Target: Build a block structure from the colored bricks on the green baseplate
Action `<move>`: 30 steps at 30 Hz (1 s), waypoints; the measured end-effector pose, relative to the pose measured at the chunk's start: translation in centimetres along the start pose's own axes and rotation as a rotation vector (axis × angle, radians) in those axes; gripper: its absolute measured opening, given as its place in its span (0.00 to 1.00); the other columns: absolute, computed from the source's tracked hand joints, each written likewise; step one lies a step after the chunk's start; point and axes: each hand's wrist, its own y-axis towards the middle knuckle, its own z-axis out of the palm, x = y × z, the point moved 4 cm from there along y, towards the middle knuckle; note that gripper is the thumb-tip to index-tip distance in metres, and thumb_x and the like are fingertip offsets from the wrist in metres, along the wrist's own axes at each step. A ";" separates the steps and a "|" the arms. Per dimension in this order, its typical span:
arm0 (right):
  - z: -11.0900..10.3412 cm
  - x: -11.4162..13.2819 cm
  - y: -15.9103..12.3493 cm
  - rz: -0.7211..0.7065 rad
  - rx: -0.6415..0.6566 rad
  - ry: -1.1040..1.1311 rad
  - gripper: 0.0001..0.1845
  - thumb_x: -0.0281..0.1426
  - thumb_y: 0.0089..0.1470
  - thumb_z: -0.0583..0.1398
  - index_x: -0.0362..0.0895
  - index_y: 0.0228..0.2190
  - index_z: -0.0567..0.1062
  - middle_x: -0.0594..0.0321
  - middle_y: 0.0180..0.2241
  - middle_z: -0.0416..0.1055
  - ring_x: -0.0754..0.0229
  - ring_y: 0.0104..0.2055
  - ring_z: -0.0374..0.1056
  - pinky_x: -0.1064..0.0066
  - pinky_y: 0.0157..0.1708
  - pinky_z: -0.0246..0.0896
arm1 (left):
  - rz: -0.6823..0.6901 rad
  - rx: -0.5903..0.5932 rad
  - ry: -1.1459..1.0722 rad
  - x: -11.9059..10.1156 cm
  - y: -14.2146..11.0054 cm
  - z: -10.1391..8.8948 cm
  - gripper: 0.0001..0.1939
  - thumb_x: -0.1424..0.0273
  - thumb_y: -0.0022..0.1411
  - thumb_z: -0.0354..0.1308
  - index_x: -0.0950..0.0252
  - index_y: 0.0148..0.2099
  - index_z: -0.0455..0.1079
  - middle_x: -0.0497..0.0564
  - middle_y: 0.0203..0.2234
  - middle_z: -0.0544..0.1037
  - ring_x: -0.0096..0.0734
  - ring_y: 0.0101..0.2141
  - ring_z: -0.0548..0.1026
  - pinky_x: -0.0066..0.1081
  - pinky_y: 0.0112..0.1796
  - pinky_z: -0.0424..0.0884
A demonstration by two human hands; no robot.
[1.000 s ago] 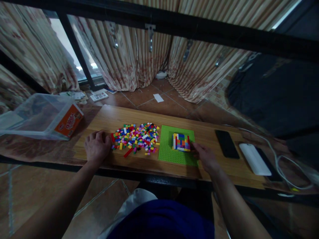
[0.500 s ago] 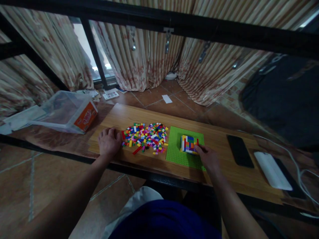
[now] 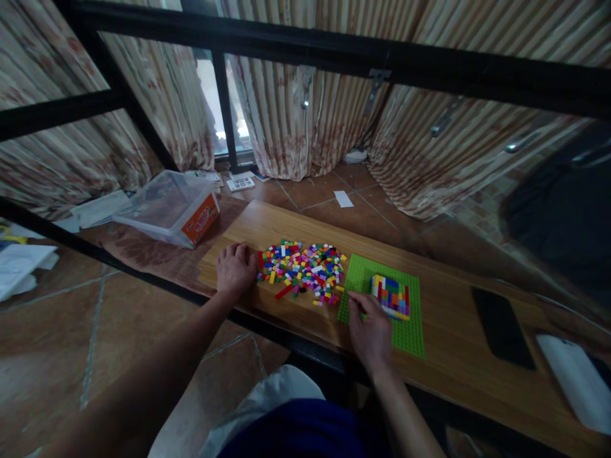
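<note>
A green studded baseplate (image 3: 413,343) lies on the wooden board, bearing a low rectangular build of multicoloured toy bricks (image 3: 394,298). Over its left part is my right hand (image 3: 371,331), thumb and forefinger brought together; whatever may be between them is too small to make out. Loose small bricks (image 3: 305,264) are heaped to the left of the baseplate. At the heap's left edge my left hand (image 3: 236,270) rests on the board, fingers apart and slightly bent, beside a red brick (image 3: 260,259). A long red brick (image 3: 284,292) lies in front of the heap.
The wooden board (image 3: 443,356) also carries a black phone (image 3: 503,327) and a white oblong object (image 3: 575,375) on the right. A clear plastic bin (image 3: 167,207) with an orange label stands to the left. A dark metal frame (image 3: 305,38) crosses in front of striped curtains.
My right hand has left the brick build and moved left to the baseplate's left part. My left hand stays beside the heap. The view has shifted left.
</note>
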 end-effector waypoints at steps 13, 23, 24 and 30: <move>6.2 1.1 6.4 -0.129 0.232 -0.166 0.17 0.30 0.59 0.52 0.46 0.44 0.79 0.55 0.43 0.74 0.53 0.47 0.68 0.61 0.52 0.61 | -0.001 -0.003 -0.028 0.2 -0.1 0.3 0.23 0.61 0.65 0.50 0.65 0.58 0.69 0.61 0.54 0.71 0.51 0.54 0.66 0.47 0.55 0.62; 6.6 0.5 5.0 -0.178 0.345 -0.250 0.16 0.28 0.59 0.55 0.49 0.43 0.80 0.58 0.39 0.74 0.53 0.45 0.67 0.62 0.50 0.60 | 0.000 -0.004 -0.043 0.1 -0.1 0.2 0.23 0.61 0.65 0.49 0.65 0.57 0.69 0.60 0.55 0.71 0.52 0.55 0.66 0.48 0.55 0.62; 6.7 0.6 5.1 -0.189 0.349 -0.260 0.16 0.28 0.59 0.55 0.50 0.43 0.80 0.58 0.39 0.74 0.54 0.44 0.67 0.62 0.49 0.60 | -0.001 -0.005 -0.044 0.1 -0.1 0.2 0.23 0.61 0.65 0.50 0.66 0.57 0.69 0.61 0.55 0.71 0.52 0.55 0.66 0.48 0.55 0.62; 6.1 0.3 4.8 -0.146 0.295 -0.226 0.15 0.31 0.61 0.53 0.47 0.36 0.80 0.57 0.37 0.74 0.54 0.43 0.67 0.63 0.48 0.60 | 0.009 -0.014 -0.034 0.2 -0.1 0.3 0.23 0.61 0.65 0.49 0.66 0.57 0.69 0.61 0.55 0.71 0.52 0.55 0.66 0.48 0.54 0.63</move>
